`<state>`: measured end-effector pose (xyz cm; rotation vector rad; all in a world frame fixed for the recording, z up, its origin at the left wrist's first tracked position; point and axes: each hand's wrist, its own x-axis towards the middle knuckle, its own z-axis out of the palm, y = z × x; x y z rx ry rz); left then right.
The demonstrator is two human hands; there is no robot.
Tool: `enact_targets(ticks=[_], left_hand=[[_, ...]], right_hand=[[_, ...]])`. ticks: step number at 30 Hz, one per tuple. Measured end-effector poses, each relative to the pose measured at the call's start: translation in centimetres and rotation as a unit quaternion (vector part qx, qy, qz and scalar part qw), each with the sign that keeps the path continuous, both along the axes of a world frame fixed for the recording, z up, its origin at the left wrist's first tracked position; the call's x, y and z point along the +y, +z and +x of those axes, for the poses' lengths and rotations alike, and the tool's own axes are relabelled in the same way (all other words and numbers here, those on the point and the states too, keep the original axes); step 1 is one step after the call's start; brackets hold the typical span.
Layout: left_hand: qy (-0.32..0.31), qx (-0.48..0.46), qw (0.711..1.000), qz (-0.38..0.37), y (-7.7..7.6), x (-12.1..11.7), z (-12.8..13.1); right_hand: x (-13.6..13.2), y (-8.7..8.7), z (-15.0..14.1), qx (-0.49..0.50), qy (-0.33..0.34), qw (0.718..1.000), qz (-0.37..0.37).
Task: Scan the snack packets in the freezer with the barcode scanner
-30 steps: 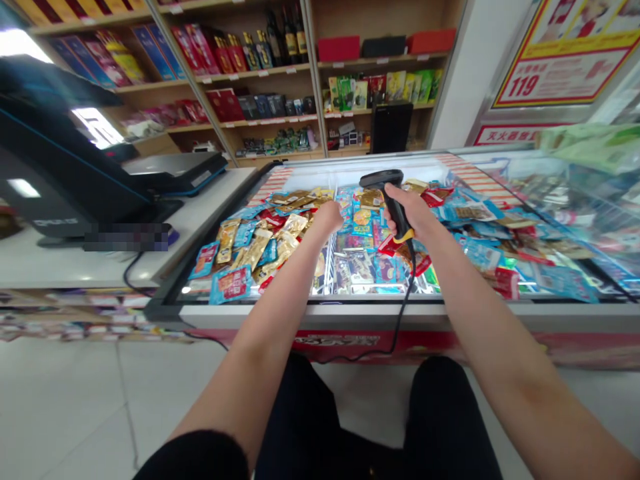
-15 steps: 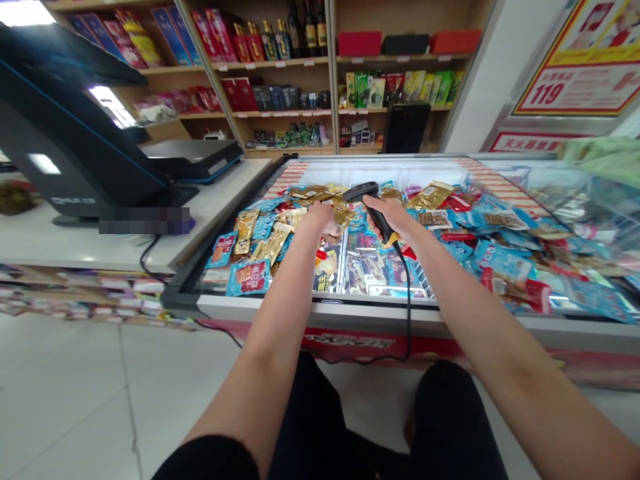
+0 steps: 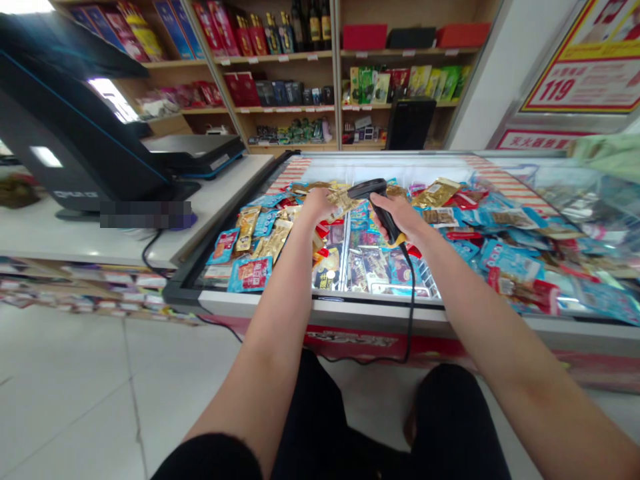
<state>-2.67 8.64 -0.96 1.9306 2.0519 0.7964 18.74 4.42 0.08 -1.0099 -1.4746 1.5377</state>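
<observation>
My right hand [image 3: 400,217] is wrapped round the grip of a black barcode scanner [image 3: 369,188], whose head points left. A cable hangs from the scanner's yellow-marked base. In my left hand [image 3: 319,205] is a gold snack packet [image 3: 341,202], pinched by its left end just in front of the scanner head. Under and left of that hand lie loose gold, blue and red snack packets [image 3: 251,273] on the glass top of a chest freezer [image 3: 390,309]. A second spread of packets [image 3: 510,260] lies right of my right hand.
A counter [image 3: 165,248] with a black checkout machine [image 3: 85,147] and a weighing scale [image 3: 200,150] adjoins the freezer's left end. Stocked shelves [image 3: 285,110] stand behind. The scanner's cable [image 3: 411,313] droops over the freezer's front edge.
My left hand has picked up a gold packet from the pile and brought it up to the scanner head. The scanner has moved left, over toward that hand. The view has shifted slightly.
</observation>
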Motion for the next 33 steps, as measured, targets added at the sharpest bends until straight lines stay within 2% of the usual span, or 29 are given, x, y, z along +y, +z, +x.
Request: enact_targets(ticks=[6,10,16,23,33], left_hand=[[0.043,-0.198,0.979,0.012,-0.6,0.8,0.1],[0.047,-0.249,0.966,0.043,-1.3,1.8,-0.1],[0.056,-0.246,0.964,0.077,-1.8,2.5,-0.5],[0.056,-0.245,0.964,0.083,-1.9,2.6,-0.6],[0.059,-0.18,0.974,0.126,-1.8,3.0,-0.9]], right_hand=[[-0.1,-0.1,0.0,-0.002,-0.004,1.0,-0.005],[-0.1,-0.1,0.0,0.003,0.003,1.0,0.002],[-0.2,0.0,0.1,-0.001,0.018,1.0,0.006],[-0.4,0.2,0.4,0.003,0.025,1.0,0.004],[-0.7,0.5,0.7,-0.005,0.03,1.0,0.008]])
